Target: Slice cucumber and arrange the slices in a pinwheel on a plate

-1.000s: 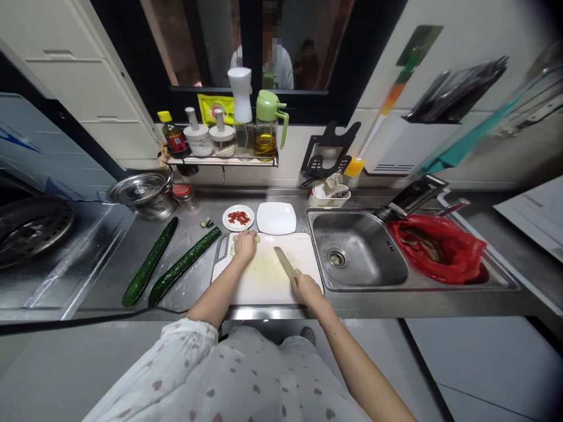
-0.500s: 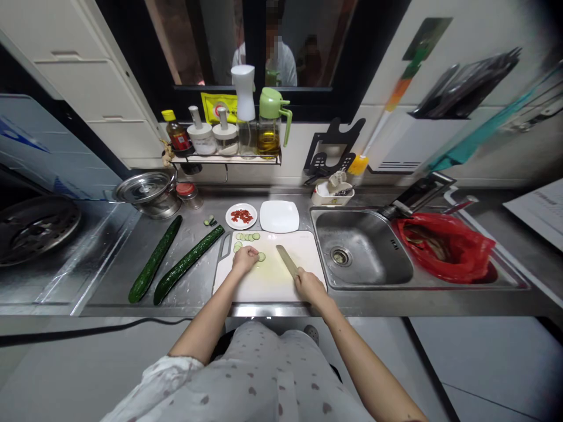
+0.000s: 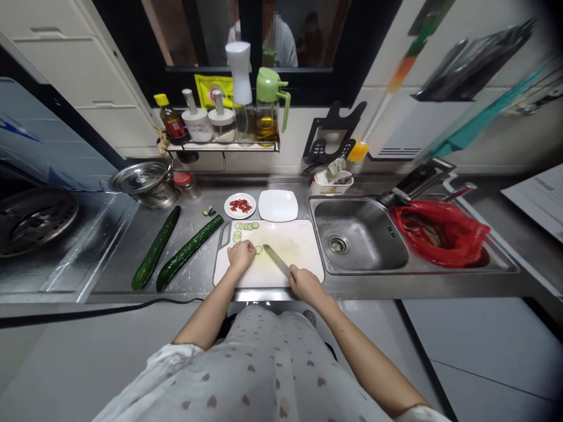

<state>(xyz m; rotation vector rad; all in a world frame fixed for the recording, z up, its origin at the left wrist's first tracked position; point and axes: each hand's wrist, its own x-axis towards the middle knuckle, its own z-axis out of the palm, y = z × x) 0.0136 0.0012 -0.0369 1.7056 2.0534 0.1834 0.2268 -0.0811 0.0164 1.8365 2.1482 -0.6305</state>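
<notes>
A white cutting board point(image 3: 294, 246) lies on the steel counter in front of me. My left hand point(image 3: 241, 255) is curled on the board's left part, over a piece of cucumber that it mostly hides. One cucumber slice point(image 3: 259, 250) lies just right of its fingers. My right hand point(image 3: 304, 283) grips the handle of a knife point(image 3: 275, 260), blade angled toward the left hand. Several cucumber slices point(image 3: 245, 227) sit in a row at the board's far left corner.
Two whole cucumbers point(image 3: 156, 247) point(image 3: 189, 252) lie left of the board. A small dish of red chili point(image 3: 240, 206) and a white plate point(image 3: 277, 205) stand behind it. The sink point(image 3: 358, 243) is on the right, with a red bag point(image 3: 442, 231) beyond. A pot point(image 3: 143, 184) and a condiment shelf point(image 3: 222, 143) line the back.
My left hand came back from the board's far edge, leaving a row of slices there, and now rests nearer me. The knife has swung left toward it.
</notes>
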